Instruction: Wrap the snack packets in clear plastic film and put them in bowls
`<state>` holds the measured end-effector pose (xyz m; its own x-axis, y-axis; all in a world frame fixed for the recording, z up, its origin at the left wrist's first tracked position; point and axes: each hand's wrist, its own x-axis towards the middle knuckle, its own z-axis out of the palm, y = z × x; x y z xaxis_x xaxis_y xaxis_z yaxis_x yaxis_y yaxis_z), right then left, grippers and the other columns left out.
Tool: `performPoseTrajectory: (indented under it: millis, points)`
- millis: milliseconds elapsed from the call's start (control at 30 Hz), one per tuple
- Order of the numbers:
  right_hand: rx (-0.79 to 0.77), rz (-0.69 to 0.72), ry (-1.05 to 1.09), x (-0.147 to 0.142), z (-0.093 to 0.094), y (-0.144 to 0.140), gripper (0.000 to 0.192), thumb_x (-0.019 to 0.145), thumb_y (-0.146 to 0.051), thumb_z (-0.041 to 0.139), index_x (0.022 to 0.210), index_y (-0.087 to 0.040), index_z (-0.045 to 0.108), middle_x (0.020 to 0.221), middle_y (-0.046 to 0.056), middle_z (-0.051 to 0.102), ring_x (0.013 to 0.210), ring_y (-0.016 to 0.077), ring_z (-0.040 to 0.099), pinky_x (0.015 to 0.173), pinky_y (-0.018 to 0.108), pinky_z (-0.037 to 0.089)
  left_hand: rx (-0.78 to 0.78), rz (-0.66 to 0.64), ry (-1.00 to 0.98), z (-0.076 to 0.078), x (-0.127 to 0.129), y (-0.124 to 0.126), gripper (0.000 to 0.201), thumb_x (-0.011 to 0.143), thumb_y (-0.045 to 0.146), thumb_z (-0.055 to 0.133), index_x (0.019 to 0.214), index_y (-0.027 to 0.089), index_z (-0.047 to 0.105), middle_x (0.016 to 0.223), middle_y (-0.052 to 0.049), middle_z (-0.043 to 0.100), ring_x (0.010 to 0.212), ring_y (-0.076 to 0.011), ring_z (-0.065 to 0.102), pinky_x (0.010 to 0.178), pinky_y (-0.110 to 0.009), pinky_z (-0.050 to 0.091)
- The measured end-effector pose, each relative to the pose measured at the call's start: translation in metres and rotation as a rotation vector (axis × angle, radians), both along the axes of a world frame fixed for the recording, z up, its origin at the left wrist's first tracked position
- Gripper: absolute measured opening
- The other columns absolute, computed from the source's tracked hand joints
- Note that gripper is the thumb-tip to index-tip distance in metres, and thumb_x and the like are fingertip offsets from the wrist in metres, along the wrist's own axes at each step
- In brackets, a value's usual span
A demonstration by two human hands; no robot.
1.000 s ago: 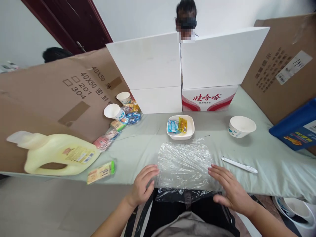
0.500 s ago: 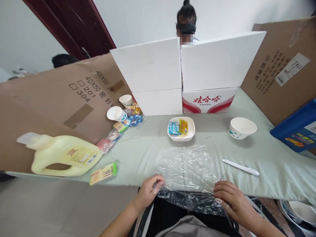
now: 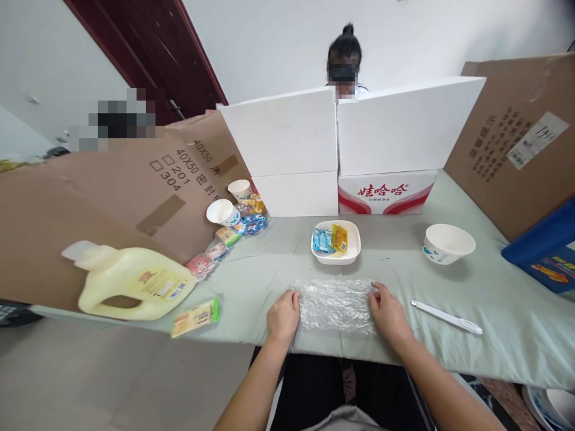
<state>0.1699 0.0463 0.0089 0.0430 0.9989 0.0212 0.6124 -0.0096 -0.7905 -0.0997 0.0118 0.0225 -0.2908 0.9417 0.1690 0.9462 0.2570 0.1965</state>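
A clear, crinkled plastic sheet (image 3: 335, 306) lies folded over near the table's front edge. My left hand (image 3: 283, 315) pinches its left side, the fingers closed at the upper corner. My right hand (image 3: 387, 312) grips the right side the same way. Beyond the sheet stands a white dish (image 3: 350, 256) with a blue packet (image 3: 322, 240) and a yellow packet (image 3: 339, 238) in it. To the right of my right hand rests a white utility knife (image 3: 447, 317).
A paper bowl (image 3: 449, 244) stands at the right. On the left are a yellow jug (image 3: 139, 282), a sponge-like packet (image 3: 195, 318), paper cups (image 3: 223, 212) and wrapped packets (image 3: 254, 223). White boxes (image 3: 294, 194) wall the back; a person (image 3: 345, 54) sits behind them.
Both hands have moved forward, carrying the sheet's near edge from beyond the table edge onto the table. The sheet now forms a smaller, doubled strip.
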Motion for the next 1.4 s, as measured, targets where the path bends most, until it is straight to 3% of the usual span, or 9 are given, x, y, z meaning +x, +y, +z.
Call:
performPoseTrajectory:
  millis: [133, 300, 500, 667, 833, 1000, 1100, 1233, 1400]
  points:
    - [0.098, -0.037, -0.246, -0.003, -0.007, -0.002, 0.053, 0.088, -0.031, 0.042, 0.136, -0.01, 0.039, 0.08, 0.006, 0.066, 0.072, 0.0226, 0.064, 0.065, 0.033, 0.046, 0.069, -0.019, 0.007, -0.017, -0.004, 0.0, 0.019, 0.093, 0.026, 0.048, 0.095, 0.018, 0.065, 0.091, -0.006, 0.072, 0.078, -0.0186, 0.067, 0.064, -0.025, 0.041]
    - [0.319, -0.027, -0.468, -0.005, -0.013, -0.009, 0.045, 0.094, -0.028, 0.032, 0.135, -0.013, 0.04, 0.095, 0.012, 0.068, 0.073, 0.0238, 0.066, 0.057, 0.033, 0.046, 0.176, -0.096, -0.047, -0.028, -0.01, -0.003, 0.022, 0.092, 0.025, 0.045, 0.105, 0.019, 0.062, 0.089, -0.006, 0.072, 0.077, -0.0199, 0.067, 0.066, -0.027, 0.044]
    - [0.341, 0.022, -0.7, -0.005, -0.015, -0.011, 0.044, 0.095, -0.026, 0.03, 0.137, -0.016, 0.042, 0.095, 0.012, 0.066, 0.061, 0.0195, 0.063, 0.052, 0.031, 0.045, 0.305, -0.087, -0.092, -0.007, -0.004, -0.005, 0.028, 0.087, 0.022, 0.048, 0.113, 0.015, 0.057, 0.087, -0.008, 0.067, 0.08, -0.0235, 0.064, 0.072, -0.034, 0.048]
    - [0.269, 0.062, -0.709, -0.009, -0.013, -0.012, 0.043, 0.096, -0.024, 0.029, 0.135, -0.013, 0.044, 0.096, 0.014, 0.064, 0.064, 0.0213, 0.064, 0.054, 0.032, 0.046, 0.355, -0.472, -0.126, 0.022, 0.036, 0.005, 0.02, 0.091, 0.015, 0.044, 0.093, 0.02, 0.064, 0.091, -0.008, 0.065, 0.092, -0.0243, 0.06, 0.084, -0.04, 0.047]
    - [0.236, 0.052, -0.702, -0.001, -0.008, -0.008, 0.042, 0.096, -0.026, 0.029, 0.133, -0.015, 0.045, 0.102, 0.014, 0.065, 0.068, 0.0203, 0.065, 0.053, 0.03, 0.044, 0.048, -0.772, -0.085, 0.006, 0.074, 0.014, 0.041, 0.092, 0.034, 0.05, 0.132, 0.022, 0.05, 0.139, -0.009, 0.051, 0.134, -0.0293, 0.038, 0.109, -0.053, 0.03]
    - [0.324, -0.019, -0.712, 0.025, 0.009, 0.001, 0.038, 0.094, -0.027, 0.035, 0.123, -0.012, 0.054, 0.099, 0.016, 0.066, 0.081, 0.0264, 0.064, 0.072, 0.038, 0.048, -0.073, -0.787, -0.029, -0.01, 0.075, 0.01, 0.062, 0.092, 0.044, 0.05, 0.147, 0.025, 0.029, 0.157, -0.007, 0.024, 0.145, -0.0315, 0.014, 0.115, -0.058, 0.015]
    - [0.44, 0.163, -0.681, 0.02, 0.015, 0.001, 0.035, 0.095, -0.027, 0.037, 0.116, -0.013, 0.06, 0.109, 0.016, 0.065, 0.104, 0.0287, 0.059, 0.091, 0.042, 0.043, -0.09, -0.783, -0.033, -0.008, 0.075, 0.009, 0.062, 0.092, 0.043, 0.049, 0.147, 0.026, 0.029, 0.157, -0.007, 0.022, 0.145, -0.0317, 0.012, 0.115, -0.059, 0.015]
    - [0.461, 0.481, -0.688, -0.005, -0.001, -0.002, 0.046, 0.094, -0.035, 0.041, 0.135, -0.017, 0.049, 0.141, 0.011, 0.05, 0.134, 0.0285, 0.037, 0.109, 0.049, 0.025, -0.07, -0.788, -0.039, -0.007, 0.076, 0.01, 0.065, 0.092, 0.043, 0.048, 0.15, 0.025, 0.023, 0.157, -0.007, 0.023, 0.145, -0.03, 0.014, 0.116, -0.056, 0.015]
    - [0.361, 0.504, -0.737, -0.011, -0.022, -0.001, 0.058, 0.095, -0.044, 0.036, 0.145, -0.016, 0.035, 0.152, 0.009, 0.034, 0.142, 0.0283, 0.023, 0.113, 0.052, 0.018, -0.042, -0.664, -0.006, -0.018, 0.043, 0.004, 0.075, 0.088, 0.054, 0.052, 0.149, 0.02, 0.027, 0.156, -0.013, 0.021, 0.144, -0.0331, 0.018, 0.113, -0.055, 0.022]
